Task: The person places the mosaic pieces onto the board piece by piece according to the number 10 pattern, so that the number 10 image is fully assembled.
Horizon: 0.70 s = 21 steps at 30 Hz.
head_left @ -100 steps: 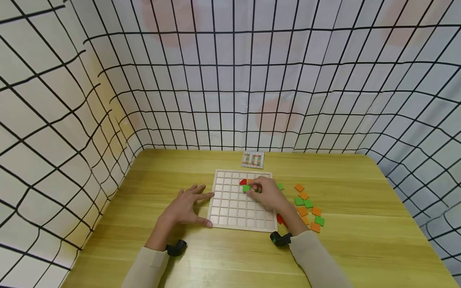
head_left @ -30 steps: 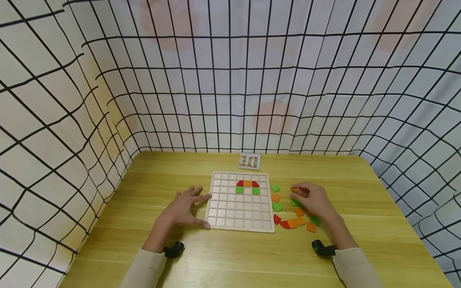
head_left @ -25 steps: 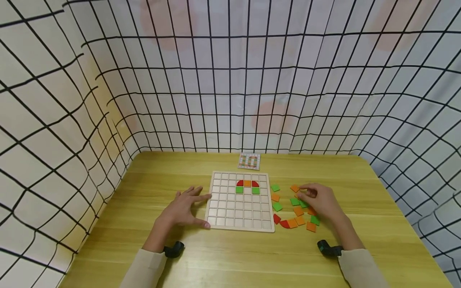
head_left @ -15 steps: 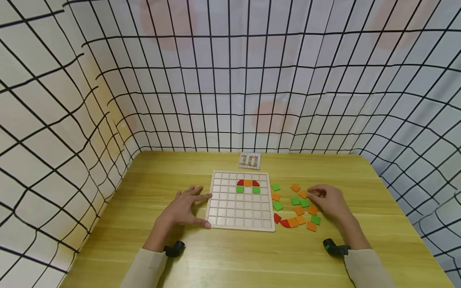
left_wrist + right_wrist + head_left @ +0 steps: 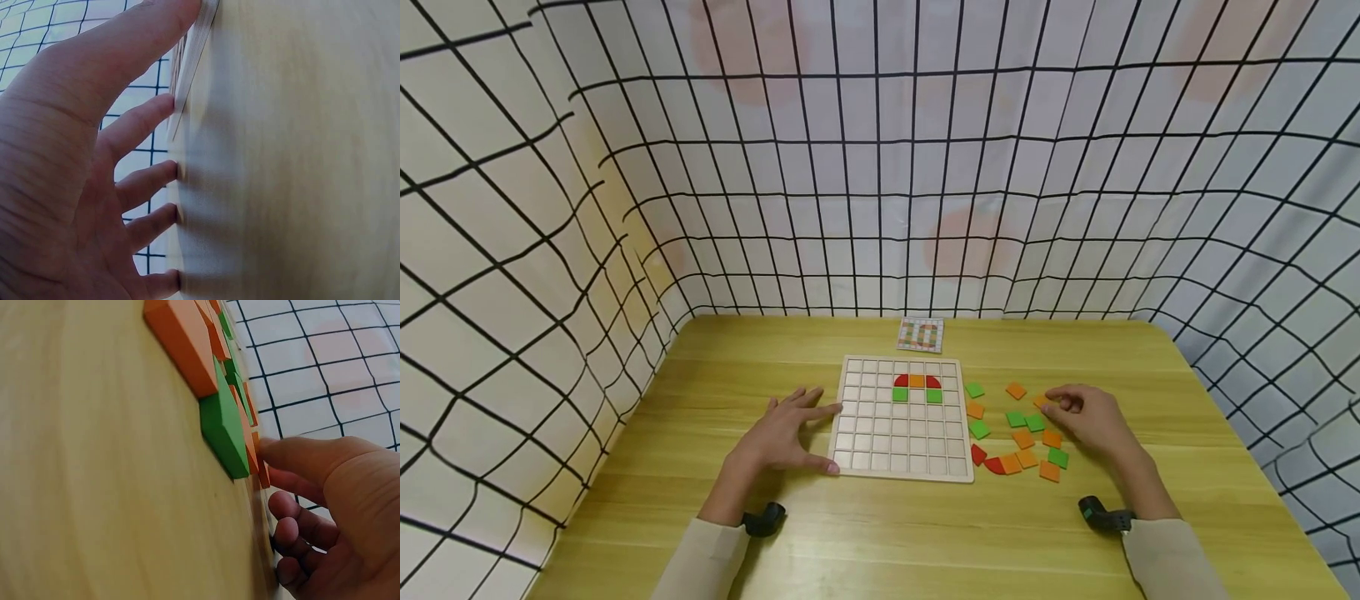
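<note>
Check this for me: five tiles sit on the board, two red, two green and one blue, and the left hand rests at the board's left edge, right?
Not quite. The middle tile on the board is orange, not blue, as the head view shows. The rest holds, left hand included.

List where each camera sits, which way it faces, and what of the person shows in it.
Head: worn on the head, looking forward and down at the table and grid board; both forearms, left hand and right hand show.
Left wrist: low at the tabletop, looking along the spread left hand to the board's edge.
Right wrist: low at the tabletop, looking past a green tile and orange tiles to the right hand.
Shared: head and right wrist both show the loose tiles; head and left wrist both show the board.
</note>
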{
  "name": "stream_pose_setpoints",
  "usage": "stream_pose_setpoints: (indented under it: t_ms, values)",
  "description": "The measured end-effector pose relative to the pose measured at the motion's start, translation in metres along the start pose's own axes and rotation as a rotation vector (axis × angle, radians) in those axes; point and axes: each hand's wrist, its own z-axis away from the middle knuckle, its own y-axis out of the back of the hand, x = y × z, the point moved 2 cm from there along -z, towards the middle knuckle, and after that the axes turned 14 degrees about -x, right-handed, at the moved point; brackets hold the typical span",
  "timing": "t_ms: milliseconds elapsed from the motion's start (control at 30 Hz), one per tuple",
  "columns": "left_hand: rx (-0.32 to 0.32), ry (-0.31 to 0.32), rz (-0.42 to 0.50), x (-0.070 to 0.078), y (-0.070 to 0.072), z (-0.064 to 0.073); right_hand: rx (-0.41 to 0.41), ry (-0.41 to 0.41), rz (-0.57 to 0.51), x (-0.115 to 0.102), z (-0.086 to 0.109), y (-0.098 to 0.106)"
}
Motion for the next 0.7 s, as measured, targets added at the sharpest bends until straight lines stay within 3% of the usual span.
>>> stream_pose_setpoints:
  t_ms: [267,700]
  values:
    - [-0.003,0.005,-0.004,-0.0006,-0.0002,-0.0012,-0.028,-0.004,0.025,-0.0044,0.0034,0.0047]
    - [0.005,0.007,0.0,0.0005,0.0005,0.0004,-0.005,-0.03,0.054,-0.0035,0.0056,0.0069]
